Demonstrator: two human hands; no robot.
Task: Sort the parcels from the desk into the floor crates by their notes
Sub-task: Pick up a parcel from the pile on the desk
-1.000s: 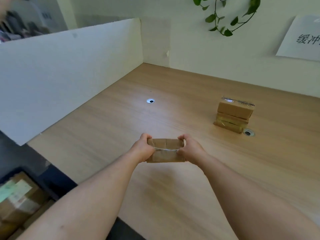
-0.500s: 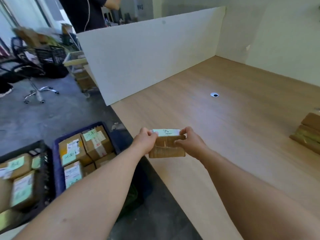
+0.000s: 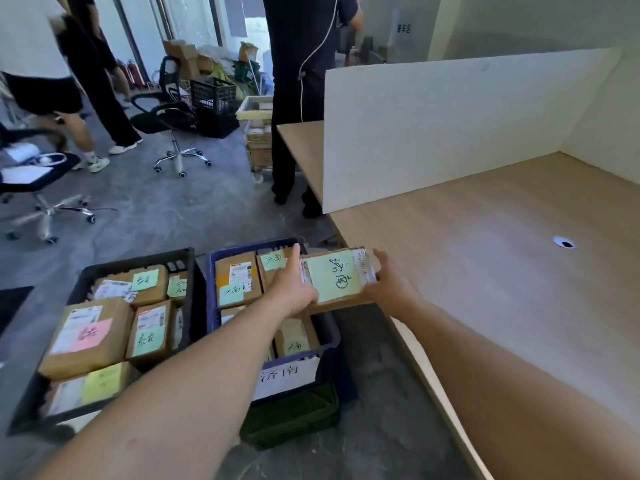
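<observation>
I hold a small brown cardboard parcel with a green handwritten note on top, just past the desk's left edge and above the blue crate. My left hand grips its left end, thumb up along the side. My right hand grips its right end by the barcode label. The blue crate holds several parcels with green notes and has a white paper label on its front. Left of it stands a black crate with several parcels carrying green, pink and yellow notes.
The wooden desk fills the right side, with a white divider panel along its far left. A dark green crate sits under the blue one. Office chairs, more crates and standing people occupy the grey floor behind.
My view has swung left from the desk to the floor crates. The parcel has moved left off the desk edge over the blue crate and tilted so its green note faces up.
</observation>
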